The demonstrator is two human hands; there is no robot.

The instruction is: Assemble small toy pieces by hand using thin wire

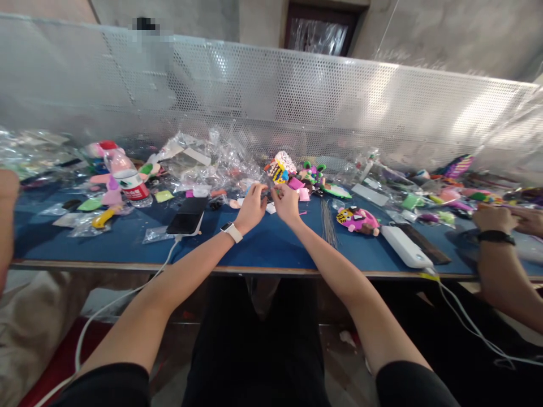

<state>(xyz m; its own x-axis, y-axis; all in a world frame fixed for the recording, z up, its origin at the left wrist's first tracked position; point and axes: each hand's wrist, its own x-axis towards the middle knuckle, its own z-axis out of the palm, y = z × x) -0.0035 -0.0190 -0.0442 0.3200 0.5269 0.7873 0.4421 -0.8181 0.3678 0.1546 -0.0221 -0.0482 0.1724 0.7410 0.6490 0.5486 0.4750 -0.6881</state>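
Observation:
My left hand (251,207), with a white watch on its wrist, and my right hand (287,204) meet over the middle of the blue table (263,249). Both are pinched together on a small item between the fingertips, too small to name. Just behind them lie colourful foam toy figures (280,167) and pink foam pieces (299,186). A pink and yellow toy figure (358,220) lies to the right of my right hand, past a bundle of thin wires (327,225).
A dark phone (188,217) on a white cable lies left of my hands, with a plastic bottle (127,178) further left. A white power bank (405,246) sits right. Clear plastic bags crowd the back by a perforated metal screen (339,107). A co-worker's hands (496,220) work at far right.

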